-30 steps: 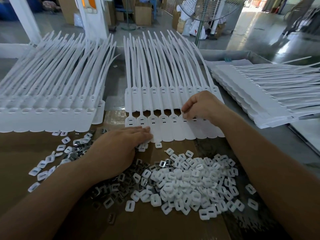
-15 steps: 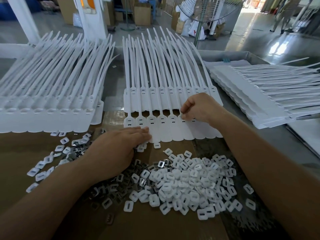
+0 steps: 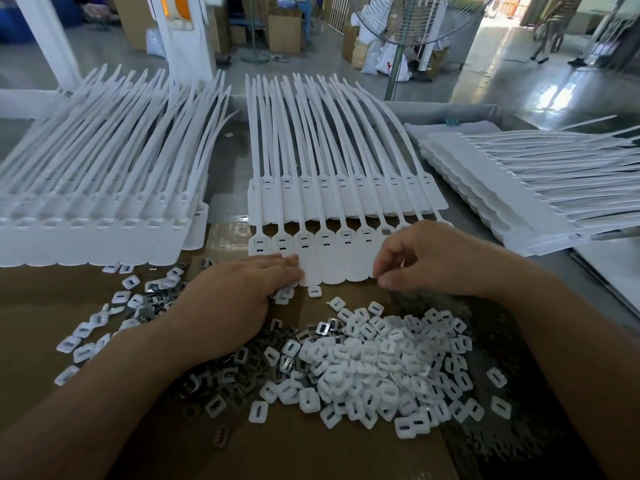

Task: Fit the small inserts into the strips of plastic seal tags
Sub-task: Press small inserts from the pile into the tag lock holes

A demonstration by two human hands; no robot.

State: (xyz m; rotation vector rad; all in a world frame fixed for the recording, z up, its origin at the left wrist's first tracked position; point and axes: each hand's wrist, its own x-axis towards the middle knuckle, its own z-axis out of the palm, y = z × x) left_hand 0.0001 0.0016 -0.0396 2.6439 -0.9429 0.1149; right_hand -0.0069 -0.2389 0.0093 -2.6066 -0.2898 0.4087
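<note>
Work in hand: one strip of seal tags (image 3: 332, 261) lies across the far edge of the cardboard-covered counter (image 3: 311, 452), heads toward the far side and flat tabs toward the near side. It partly overlaps a further stack of strips (image 3: 346, 188) behind it.

Left hand (image 3: 239, 296): palm down, its fingers (image 3: 284, 263) straight and pressed flat on the near-left tabs. It holds nothing.

Right hand (image 3: 426, 261): at the near-right edge of the strip, its fingers (image 3: 384, 261) curled in toward the thumb. Whether they pinch an insert or the tab edge cannot be told.

Stock: a heap of white inserts (image 3: 381, 368) lies near and centre-right, touching and mixing with a heap of dark metal clips (image 3: 249, 372) on its left. One loose insert (image 3: 314, 291) sits just beside the strip's near edge.

Risks, as judged:
- The two heaps are mixed where they meet, so a blind reach may bring up the wrong part or two at once.
- The left forearm lies over the clips and could drag them onto the strip.
- If the left hand's pressure eases, the strip may slide on the stack beneath, so an insert would go in crooked.
- The head nearest the right hand looks darker than its neighbours and may be unfilled, and so easily skipped.
</note>
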